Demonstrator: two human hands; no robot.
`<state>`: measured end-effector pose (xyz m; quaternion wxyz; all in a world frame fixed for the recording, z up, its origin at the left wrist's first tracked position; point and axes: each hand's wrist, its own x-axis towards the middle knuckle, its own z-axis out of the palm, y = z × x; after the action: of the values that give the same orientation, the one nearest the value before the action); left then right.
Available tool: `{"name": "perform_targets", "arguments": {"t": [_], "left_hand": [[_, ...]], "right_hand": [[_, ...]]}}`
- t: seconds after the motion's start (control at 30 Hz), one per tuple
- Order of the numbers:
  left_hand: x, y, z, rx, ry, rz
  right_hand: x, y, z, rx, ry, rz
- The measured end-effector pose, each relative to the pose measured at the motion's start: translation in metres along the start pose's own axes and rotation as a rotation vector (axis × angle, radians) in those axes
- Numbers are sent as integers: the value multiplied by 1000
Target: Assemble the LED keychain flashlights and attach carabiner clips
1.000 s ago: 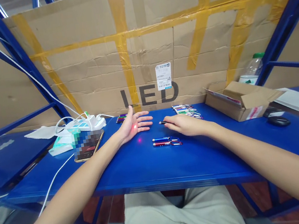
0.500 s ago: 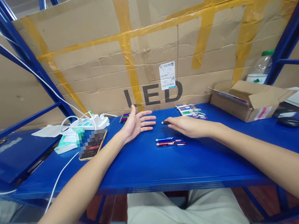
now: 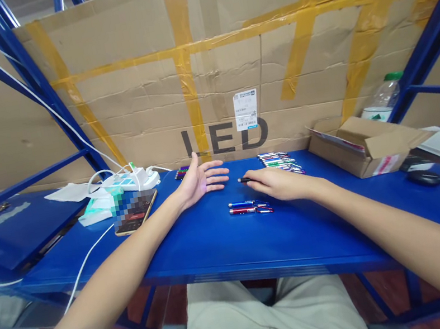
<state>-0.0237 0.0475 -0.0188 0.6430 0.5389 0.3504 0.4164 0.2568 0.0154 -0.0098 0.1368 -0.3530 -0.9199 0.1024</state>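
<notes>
My right hand [image 3: 272,183] is closed around a small black flashlight [image 3: 244,180], whose silver tip points left. Most of its body is hidden in the fingers. Facing that tip, my left hand [image 3: 201,182] is held up open, palm turned right and fingers spread, with a faint violet spot of light on the palm. Below the hands a blue flashlight [image 3: 241,205] and a red flashlight [image 3: 243,211] with clips lie side by side on the blue table [image 3: 199,242]. Behind my right hand is a row of several coloured flashlights [image 3: 277,162].
More small flashlights [image 3: 181,173] lie partly behind my left hand. A phone [image 3: 137,213], a tissue pack [image 3: 100,206] and a power strip [image 3: 133,178] are at left. An open cardboard box [image 3: 364,147], a black mouse [image 3: 425,178] and a bottle [image 3: 383,99] stand right. Taped cardboard [image 3: 141,104] forms the back.
A faint violet light spot now shows on my left palm, where none was visible before. Both hands stay in nearly the same place.
</notes>
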Motion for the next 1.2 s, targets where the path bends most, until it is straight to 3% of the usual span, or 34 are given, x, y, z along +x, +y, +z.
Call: {"name": "perform_targets", "arguments": {"t": [0.7,1.2], "left_hand": [[-3,1,0,-3,-33,12],[-1,1,-2,4,-57,18]], "right_hand": [[-2,0,-2,-4,88,-5],[-1,-5,-4,-13,43,-35]]}}
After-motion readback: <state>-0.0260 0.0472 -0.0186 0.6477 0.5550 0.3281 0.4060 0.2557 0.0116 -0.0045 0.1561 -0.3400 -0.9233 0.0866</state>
